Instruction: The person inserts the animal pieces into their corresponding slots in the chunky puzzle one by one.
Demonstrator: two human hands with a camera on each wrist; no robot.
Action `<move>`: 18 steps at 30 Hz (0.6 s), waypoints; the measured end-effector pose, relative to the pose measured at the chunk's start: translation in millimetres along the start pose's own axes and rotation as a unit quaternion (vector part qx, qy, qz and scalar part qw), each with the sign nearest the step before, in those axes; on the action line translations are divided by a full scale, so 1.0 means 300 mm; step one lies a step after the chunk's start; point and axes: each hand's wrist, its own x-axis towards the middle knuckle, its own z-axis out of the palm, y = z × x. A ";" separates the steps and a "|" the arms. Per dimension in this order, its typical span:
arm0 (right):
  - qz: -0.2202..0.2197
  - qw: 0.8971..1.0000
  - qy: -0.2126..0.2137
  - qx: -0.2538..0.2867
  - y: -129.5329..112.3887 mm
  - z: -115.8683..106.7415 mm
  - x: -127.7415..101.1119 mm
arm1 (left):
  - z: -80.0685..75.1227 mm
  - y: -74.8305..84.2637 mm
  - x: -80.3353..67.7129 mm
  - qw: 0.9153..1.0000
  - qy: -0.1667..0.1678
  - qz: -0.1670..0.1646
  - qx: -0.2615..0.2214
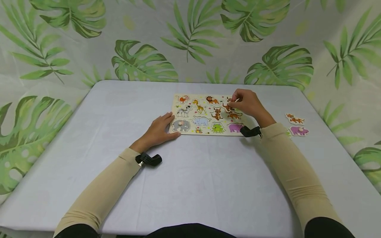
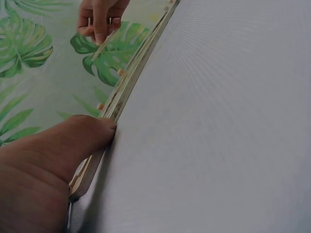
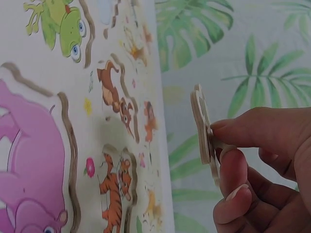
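Observation:
A wooden animal puzzle board (image 1: 205,135) lies flat on the table. My left hand (image 1: 157,129) rests at its front left corner, fingers along the left side; the thumb (image 2: 92,138) touches the front edge in the left wrist view. My right hand (image 1: 247,103) pinches a puzzle piece (image 1: 227,107) over the board's back right part. In the right wrist view this piece (image 3: 200,128) is seen nearly edge-on between thumb and fingers, raised off the board. An elephant piece (image 1: 185,127) with a knob sits beside the left hand. The printed frog (image 3: 68,36) and tiger (image 3: 114,199) show in cut recesses.
Right of the board lie a loose tiger piece (image 1: 294,119), a purple hippo piece (image 1: 298,131) and a green piece (image 1: 288,133) partly hidden by the right sleeve. A white cloth covers the table (image 1: 190,178). Leaf-patterned fabric (image 1: 143,61) hangs behind.

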 end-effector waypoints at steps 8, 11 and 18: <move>-0.001 1.000 -0.005 0.016 -0.037 0.017 0.018 | -0.003 -0.002 -0.003 1.000 0.002 0.000 0.001; -0.008 1.000 -0.003 0.022 -0.046 0.028 0.026 | -0.004 -0.001 -0.002 1.000 0.002 -0.001 0.000; -0.011 0.999 -0.009 0.047 -0.052 0.061 0.027 | -0.007 0.006 -0.003 1.000 -0.003 -0.004 -0.004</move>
